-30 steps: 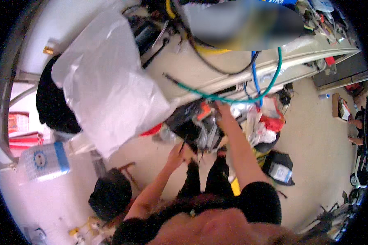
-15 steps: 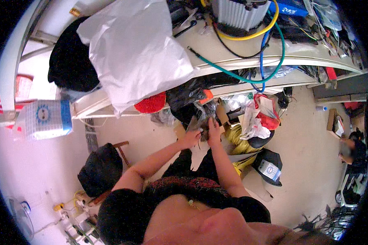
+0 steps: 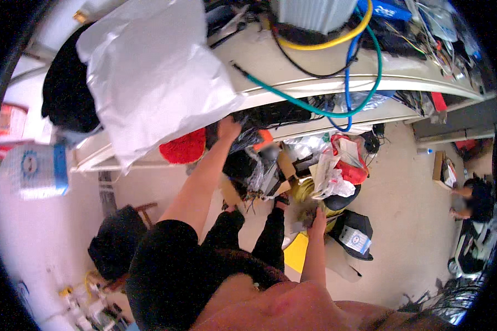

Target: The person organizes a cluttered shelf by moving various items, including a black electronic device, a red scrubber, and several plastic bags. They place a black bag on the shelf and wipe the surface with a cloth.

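Observation:
My left hand [image 3: 227, 130] reaches to the lower shelf, beside a black plastic bag [image 3: 247, 139]; its fingers are hidden, so I cannot tell what they touch. A red fuzzy thing [image 3: 182, 146] lies to its left, partly under a large white plastic bag [image 3: 160, 77]. Low on the right, my right hand [image 3: 318, 222] is closed around a grey-brown thing [image 3: 302, 214], too blurred to name. Near that hand are a yellow panel [image 3: 296, 252] and a black cap [image 3: 354, 234] with a white label. Between my hands stands an open cardboard box [image 3: 286, 164] among crumpled clear plastic.
A green cable [image 3: 292, 99] loops over the shelf edge [image 3: 403, 84] below a ribbed grey housing [image 3: 309, 16]. A red bag [image 3: 350, 165] with white plastic lies beyond my right hand. A dark-covered stool [image 3: 116, 243] stands left. Another person [image 3: 472, 201] is far right.
My hands, which were together over a bit of dark, clear plastic, have parted. The left has gone up to the shelf; the right has moved down and right with the grey-brown thing.

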A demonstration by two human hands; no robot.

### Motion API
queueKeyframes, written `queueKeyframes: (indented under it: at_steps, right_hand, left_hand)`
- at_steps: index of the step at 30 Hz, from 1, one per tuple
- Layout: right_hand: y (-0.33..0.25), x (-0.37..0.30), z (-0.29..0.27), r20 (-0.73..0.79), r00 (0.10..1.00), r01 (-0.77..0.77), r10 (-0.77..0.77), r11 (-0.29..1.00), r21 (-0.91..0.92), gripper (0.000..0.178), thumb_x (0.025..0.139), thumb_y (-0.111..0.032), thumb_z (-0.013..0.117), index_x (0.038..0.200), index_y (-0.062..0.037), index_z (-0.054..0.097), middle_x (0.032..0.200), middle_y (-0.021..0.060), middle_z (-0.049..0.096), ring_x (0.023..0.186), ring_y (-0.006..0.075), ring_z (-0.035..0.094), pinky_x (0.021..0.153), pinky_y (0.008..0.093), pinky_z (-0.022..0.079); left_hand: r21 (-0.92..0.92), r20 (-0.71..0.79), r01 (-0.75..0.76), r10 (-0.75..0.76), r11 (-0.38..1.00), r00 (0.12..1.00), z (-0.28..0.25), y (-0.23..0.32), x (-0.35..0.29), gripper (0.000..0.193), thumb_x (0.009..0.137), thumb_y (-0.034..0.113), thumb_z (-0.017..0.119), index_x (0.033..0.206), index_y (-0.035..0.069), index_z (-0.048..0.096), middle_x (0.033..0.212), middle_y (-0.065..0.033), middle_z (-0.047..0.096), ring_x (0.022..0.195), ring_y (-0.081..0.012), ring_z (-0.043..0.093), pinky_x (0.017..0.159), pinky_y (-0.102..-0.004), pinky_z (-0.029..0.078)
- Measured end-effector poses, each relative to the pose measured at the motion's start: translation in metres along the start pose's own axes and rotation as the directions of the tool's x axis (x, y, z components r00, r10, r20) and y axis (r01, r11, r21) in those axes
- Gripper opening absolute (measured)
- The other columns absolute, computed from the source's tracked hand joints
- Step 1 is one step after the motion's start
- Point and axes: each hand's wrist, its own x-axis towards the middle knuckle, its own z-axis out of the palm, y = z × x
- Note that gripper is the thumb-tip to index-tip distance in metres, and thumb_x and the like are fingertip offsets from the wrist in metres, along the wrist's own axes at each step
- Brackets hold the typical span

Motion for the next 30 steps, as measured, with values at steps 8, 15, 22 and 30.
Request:
queueKeyframes:
  at_steps: [8,15,22,30]
  right_hand:
    - [0.054,-0.055,0.004,0.045,0.989,-0.14,0.138,0.989,0.049,0.027,0.082,-0.023,0.055,0.104,-0.0073,0.052,0.089,0.0059,0.059,0.069,0.0191,0.058,0.056,0.0305,0.048]
    - [0.069,0.008,0.08,0.275,0.954,-0.037,0.118,0.958,-0.283,0.041,0.084,-0.028,0.053,0.117,-0.0044,0.046,0.106,0.0062,0.054,0.099,0.018,0.048,0.084,0.0304,0.038]
    - [0.029,0.119,0.253,0.335,0.929,0.355,-0.159,0.642,-0.68,0.039,0.08,-0.033,0.053,0.098,0.0016,0.057,0.091,0.0166,0.06,0.085,0.0233,0.057,0.071,0.0331,0.043]
    - [0.063,0.225,0.345,0.208,0.909,0.401,-0.361,0.621,-0.674,0.035,0.081,-0.031,0.047,0.105,-0.0069,0.054,0.098,0.0131,0.059,0.092,0.0324,0.055,0.076,0.0427,0.041]
  left_hand:
    - [0.592,-0.079,0.098,-0.063,0.8,0.995,0.015,-0.123,-0.011,0.036,0.075,0.03,0.057,0.104,0.01,0.054,0.111,-0.0124,0.047,0.1,-0.0315,0.049,0.08,-0.0457,0.044]
    - [0.692,0.057,-0.119,0.11,0.712,0.992,0.018,-0.157,0.016,0.023,0.082,0.026,0.047,0.088,0.007,0.059,0.099,-0.0121,0.053,0.093,-0.0309,0.053,0.068,-0.0432,0.047]
    - [0.437,0.114,-0.436,0.432,0.787,0.895,-0.05,-0.146,-0.02,0.03,0.084,0.03,0.047,0.089,0.002,0.058,0.081,-0.0167,0.06,0.077,-0.0329,0.057,0.069,-0.0419,0.047]
    - [0.351,0.024,-0.555,0.585,0.754,0.811,-0.104,-0.125,-0.072,0.02,0.08,0.024,0.054,0.08,0.004,0.059,0.077,-0.0127,0.059,0.071,-0.0307,0.057,0.06,-0.0383,0.046]
